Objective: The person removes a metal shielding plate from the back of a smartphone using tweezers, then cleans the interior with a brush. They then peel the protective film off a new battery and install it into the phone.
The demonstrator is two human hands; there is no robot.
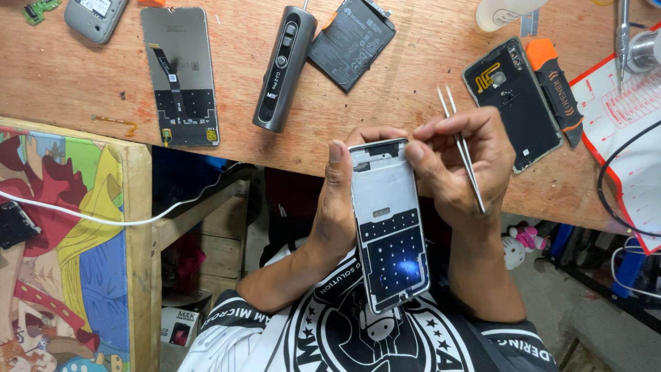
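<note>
The phone frame (389,224) sits nearest, held upright over the lap, just off the worktop (385,103) edge. The left hand (336,207) has its grip closed along the frame's left side, thumb up by the top corner. The right hand (458,162) pinches the frame's top right corner while metal tweezers (461,148) lie clamped across its fingers. Beyond, on the worktop, lie a screen panel (180,76), a dark handheld tool (284,65), a battery (352,41) and what looks like a back cover (513,103).

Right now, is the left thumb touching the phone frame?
Touching: in the head view the left hand's thumb presses the phone frame's upper left edge.
</note>
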